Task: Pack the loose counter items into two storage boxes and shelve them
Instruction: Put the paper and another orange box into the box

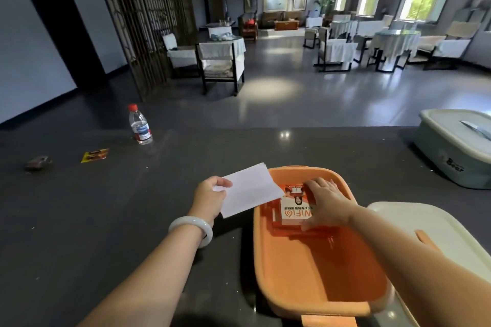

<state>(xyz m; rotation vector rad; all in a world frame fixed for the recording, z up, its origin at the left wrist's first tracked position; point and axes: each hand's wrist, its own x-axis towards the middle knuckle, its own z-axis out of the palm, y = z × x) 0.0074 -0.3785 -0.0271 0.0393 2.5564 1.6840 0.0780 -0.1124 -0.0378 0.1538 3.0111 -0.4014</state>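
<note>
The orange storage box [332,281] sits open on the dark worktop [106,207] right in front of me, and inside it, at the far end, is a white and orange carton [293,214] with its print upside down to me. My right hand [325,203] lies over the carton's right side and holds it, fingers spread across the top to its far edge and thumb against the near edge, so much of the carton is covered. My left hand [210,198] is just left of the box, above the worktop, pinching the near corner of a folded white paper [249,191] between thumb and fingers. The paper's far end juts over the box's far left rim and hides a corner of the carton. A pale bangle [191,228] rings my left wrist. My right forearm crosses the box's right rim, and just beside that rim lies a white lid [446,228] with an orange handle, flat on the worktop. Farther right, near the far edge, stands a pale green storage box [449,156] with its lid on. Well off to the left are a water bottle [140,125] with a red cap, standing upright, a yellow packet [94,155] lying flat, and a small dark object [38,163] that is too blurred for me to name.
</note>
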